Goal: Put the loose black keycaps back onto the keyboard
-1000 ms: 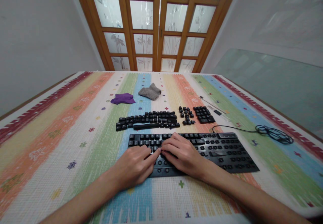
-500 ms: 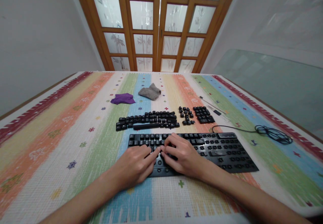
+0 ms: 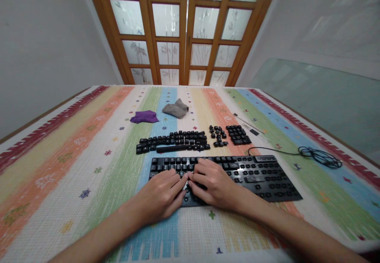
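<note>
A black keyboard [image 3: 261, 176] lies on the table, with keycaps on its upper left rows and bare switch mounts on much of the rest. My left hand [image 3: 166, 192] rests over its left part, index finger stretched to the keys and thumb apart. Close beside it, my right hand [image 3: 209, 180] bends over the middle, fingers curled in a pinch that almost meets the left index fingertip. Whatever sits in that pinch is hidden. Behind the keyboard are loose keycaps [image 3: 178, 138] in rows, including a long space bar [image 3: 172, 149].
More loose keycaps [image 3: 238, 135] form blocks to the right. A coiled cable [image 3: 319, 156] lies at the right. Farther back are a purple cloth [image 3: 145, 116], a grey cloth [image 3: 176, 108] and a thin rod [image 3: 249, 123]. A striped tablecloth [image 3: 103, 184] covers the table.
My left hand has shifted slightly up and right, its thumb now nearer my right hand. The right hand stays almost in place. The whole view has moved a little.
</note>
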